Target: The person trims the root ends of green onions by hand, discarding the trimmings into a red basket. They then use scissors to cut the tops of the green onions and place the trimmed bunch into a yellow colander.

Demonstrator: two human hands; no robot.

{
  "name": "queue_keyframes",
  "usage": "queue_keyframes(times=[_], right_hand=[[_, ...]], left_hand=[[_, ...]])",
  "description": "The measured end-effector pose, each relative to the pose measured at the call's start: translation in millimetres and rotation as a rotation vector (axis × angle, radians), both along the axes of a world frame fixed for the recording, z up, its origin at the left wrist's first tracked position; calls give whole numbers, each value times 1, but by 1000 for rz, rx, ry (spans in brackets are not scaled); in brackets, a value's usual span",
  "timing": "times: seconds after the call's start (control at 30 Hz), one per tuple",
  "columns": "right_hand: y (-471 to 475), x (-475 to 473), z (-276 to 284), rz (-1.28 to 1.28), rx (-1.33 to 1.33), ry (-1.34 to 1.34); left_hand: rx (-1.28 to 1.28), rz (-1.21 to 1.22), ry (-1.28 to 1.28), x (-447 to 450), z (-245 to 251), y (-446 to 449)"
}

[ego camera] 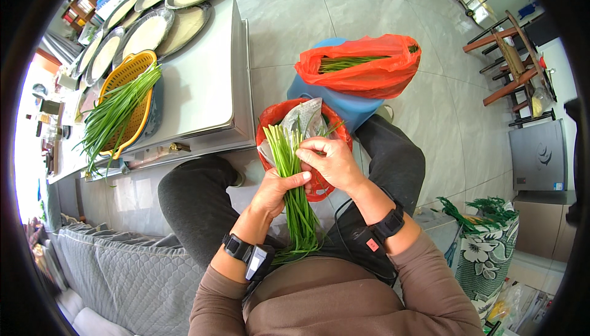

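Observation:
My left hand (pixel 272 191) grips a bunch of garlic chives (pixel 291 198) around its middle, thumb across the stems. The pale cut ends point away from me, and the green leaves hang down to my lap. At the pale end, my right hand (pixel 336 163) pinches thumb and forefinger at the bunch's right edge; exactly which stems lie between the fingertips is hidden. Below both hands, between my knees, is a container lined with a red plastic bag (pixel 272 112), with crumpled clear plastic packaging (pixel 304 117) in it.
A blue plastic stool (pixel 315 98) ahead bears a red bag (pixel 364 85) of more chives (pixel 352 63). On the white table (pixel 198 92) at left, chives (pixel 120 105) lie over a yellow basket (pixel 150 59) near several round trays (pixel 145 34). A quilted grey sofa (pixel 124 267) is at lower left.

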State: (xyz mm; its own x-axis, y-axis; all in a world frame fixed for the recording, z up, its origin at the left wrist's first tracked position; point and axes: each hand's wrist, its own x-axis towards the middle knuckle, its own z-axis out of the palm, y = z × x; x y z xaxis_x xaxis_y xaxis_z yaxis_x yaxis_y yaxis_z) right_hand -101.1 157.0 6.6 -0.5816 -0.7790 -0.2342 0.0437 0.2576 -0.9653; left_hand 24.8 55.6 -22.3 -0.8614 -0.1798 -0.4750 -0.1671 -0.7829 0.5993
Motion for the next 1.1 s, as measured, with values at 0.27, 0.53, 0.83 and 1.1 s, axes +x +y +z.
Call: queue_keyframes(times=[0.27,0.53,0.83,1.1], right_hand=[[8,-5,-6,-55,-81,-256],[9,-8,-1,-8,-56,-387],[8,-14,-10,-213,-139,-563],[17,-59,-25,-402,-65,-430]], left_hand=[[74,100,-19,1,3,-6],[12,109,-31,-2,4,-5],[-34,93,-32,-3,8,-3],[-56,109,-125,3,6,-2]])
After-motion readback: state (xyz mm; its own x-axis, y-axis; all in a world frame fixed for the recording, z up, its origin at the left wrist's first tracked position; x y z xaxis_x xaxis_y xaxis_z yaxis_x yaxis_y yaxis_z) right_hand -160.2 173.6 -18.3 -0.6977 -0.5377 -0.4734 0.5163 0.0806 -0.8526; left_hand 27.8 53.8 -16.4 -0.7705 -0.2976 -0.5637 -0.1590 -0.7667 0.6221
